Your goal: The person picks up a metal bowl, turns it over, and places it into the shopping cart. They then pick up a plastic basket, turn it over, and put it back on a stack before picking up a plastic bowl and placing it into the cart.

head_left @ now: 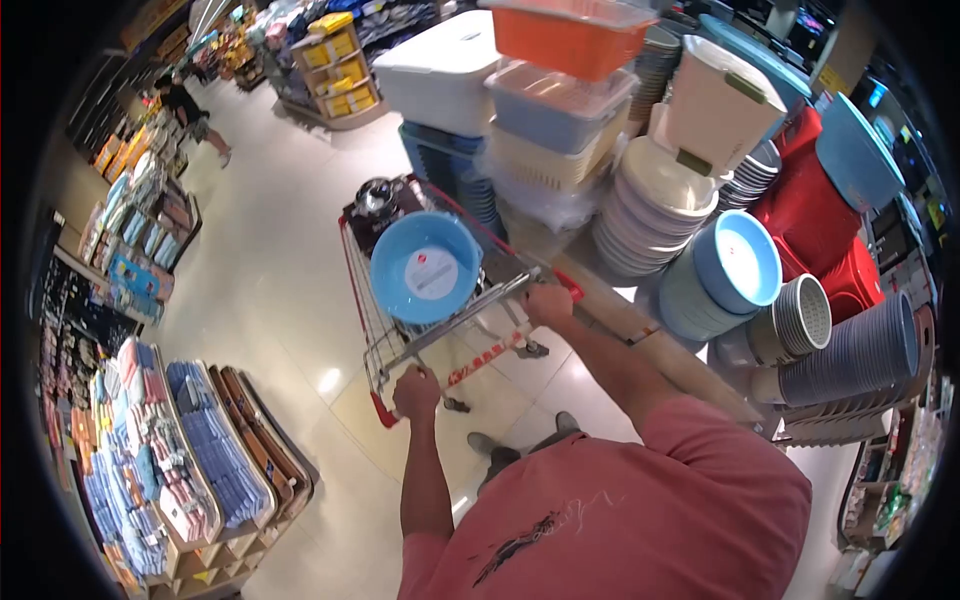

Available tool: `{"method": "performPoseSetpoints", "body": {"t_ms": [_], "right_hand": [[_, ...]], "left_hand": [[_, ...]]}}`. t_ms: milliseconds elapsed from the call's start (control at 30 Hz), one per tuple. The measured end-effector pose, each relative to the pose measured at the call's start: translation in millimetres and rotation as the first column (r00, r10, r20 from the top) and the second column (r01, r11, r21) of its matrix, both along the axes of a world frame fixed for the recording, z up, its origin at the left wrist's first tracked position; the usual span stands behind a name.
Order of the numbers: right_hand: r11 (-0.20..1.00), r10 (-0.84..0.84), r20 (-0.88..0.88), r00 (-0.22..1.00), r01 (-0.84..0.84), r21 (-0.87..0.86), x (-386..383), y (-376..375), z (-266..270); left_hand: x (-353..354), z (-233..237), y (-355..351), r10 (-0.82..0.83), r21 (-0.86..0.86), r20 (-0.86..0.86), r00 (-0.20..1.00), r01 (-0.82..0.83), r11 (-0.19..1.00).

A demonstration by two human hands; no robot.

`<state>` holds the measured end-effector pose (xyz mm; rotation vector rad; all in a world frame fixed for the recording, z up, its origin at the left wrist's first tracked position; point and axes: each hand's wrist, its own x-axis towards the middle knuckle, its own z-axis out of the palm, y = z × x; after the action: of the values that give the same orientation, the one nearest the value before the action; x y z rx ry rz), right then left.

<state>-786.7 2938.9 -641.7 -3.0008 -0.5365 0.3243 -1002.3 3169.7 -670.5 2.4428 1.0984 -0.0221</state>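
Both my hands grip the push bar of a shopping cart [455, 328] in front of me. My left hand [416, 392] is wrapped round the bar near its left end, beside a red corner piece. Toward the right end, my right hand [548, 304] is closed on the same bar, near the other red corner. A round blue basin [395, 272] with a white label inside lies in the cart's basket. Behind it, at the cart's front, sits a dark box [402, 203] with a shiny metal item [376, 197] on top.
Stacked basins [655, 205], storage boxes [440, 60] and blue tubs [738, 262] crowd the display close on the right. A stand of folded textiles [215, 450] is at the lower left. Pale tiled floor [280, 220] runs ahead, where a person [190, 112] walks at the far left.
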Motion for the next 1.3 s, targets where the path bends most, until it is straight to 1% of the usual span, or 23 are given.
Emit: {"method": "performPoseSetpoints", "body": {"t_ms": [33,67,100,133,167,300,367,400,433,467,500,633,700,733,800,900,1033,1133,1200,1300], "right_hand": [[1.000,-0.003,0.042,0.999,0.002,0.012,-5.4,5.6,-9.6],[1.000,-0.021,0.048,0.999,0.021,0.004,-11.8,13.6,-12.9],[0.999,-0.037,0.064,0.997,0.037,0.001,-9.5,24.5,-10.2],[0.999,-0.047,0.036,0.998,0.047,-0.005,-7.4,33.8,-10.1],[0.999,-0.034,0.040,0.999,0.033,0.017,-8.0,40.7,-12.0],[0.996,-0.082,0.029,0.996,0.081,0.023,-5.6,68.1,-22.7],[0.997,-0.067,0.069,0.995,0.065,0.037,-3.5,80.2,-27.3],[0.996,-0.090,0.090,0.992,0.087,0.033,-0.6,85.9,-26.0],[0.996,-0.083,0.064,0.994,0.082,0.025,-1.1,93.4,-23.3],[0.997,-0.076,0.037,0.996,0.075,0.018,-1.7,99.4,-22.5],[0.997,-0.079,0.032,0.996,0.079,0.010,0.8,101.9,-24.3],[0.996,-0.091,0.001,0.996,0.091,-0.005,16.3,118.4,-18.9],[0.996,-0.092,-0.025,0.995,0.092,-0.008,21.7,129.2,-27.6],[0.997,-0.083,-0.044,0.996,0.083,-0.002,27.2,133.8,-31.1],[0.995,-0.099,-0.012,0.995,0.099,-0.003,35.0,141.3,-37.0],[0.993,-0.112,-0.017,0.994,0.112,0.030,45.1,156.5,-37.0],[0.990,-0.097,0.024,0.995,0.094,0.102,52.6,175.9,-39.6],[0.985,-0.134,0.002,0.991,0.133,0.110,62.5,191.8,-46.5],[0.984,-0.131,-0.008,0.991,0.131,0.120,68.5,203.3,-49.7],[0.986,-0.116,-0.015,0.993,0.117,0.121,75.8,218.5,-52.3]], "left_hand": [[-4.1,-6.3,10.4,-0.031,0.018,0.015,0.999,0.031,0.999],[-5.3,-15.6,22.3,-0.048,-0.013,0.016,0.999,0.048,0.999],[-5.3,-25.8,33.3,-0.068,-0.006,0.075,0.995,0.069,0.998],[-1.4,-29.2,43.1,-0.055,-0.002,0.038,0.998,0.055,0.998],[2.4,-16.1,50.5,-0.041,0.005,0.010,0.999,0.041,0.999],[10.2,-22.2,83.0,-0.061,-0.012,-0.001,0.998,0.061,0.998],[14.6,-21.2,98.7,-0.082,0.003,0.016,0.996,0.082,0.997],[16.2,-31.8,106.5,-0.083,0.012,-0.011,0.997,0.083,0.996],[19.5,-23.9,111.2,-0.075,-0.007,-0.036,0.997,0.075,0.997],[21.8,-26.5,117.4,-0.073,0.000,-0.038,0.997,0.073,0.997],[25.5,-32.6,122.1,-0.087,0.014,-0.017,0.996,0.087,0.996],[40.3,-25.6,136.8,-0.079,0.017,-0.047,0.996,0.080,0.997],[46.2,-25.8,145.4,-0.092,0.020,-0.029,0.995,0.092,0.996],[50.1,-29.9,150.1,-0.083,0.027,-0.048,0.995,0.084,0.996],[57.1,-36.8,159.0,-0.094,0.053,-0.026,0.995,0.095,0.994],[70.1,-29.7,174.5,-0.080,-0.019,-0.071,0.994,0.079,0.997],[82.9,-47.3,197.9,-0.053,-0.016,-0.121,0.991,0.051,0.999],[91.8,-53.6,216.9,-0.082,-0.022,-0.111,0.990,0.080,0.997],[99.6,-56.2,229.2,-0.087,-0.044,-0.093,0.992,0.083,0.996],[109.1,-65.5,247.9,-0.096,-0.030,-0.080,0.992,0.094,0.995]]}}
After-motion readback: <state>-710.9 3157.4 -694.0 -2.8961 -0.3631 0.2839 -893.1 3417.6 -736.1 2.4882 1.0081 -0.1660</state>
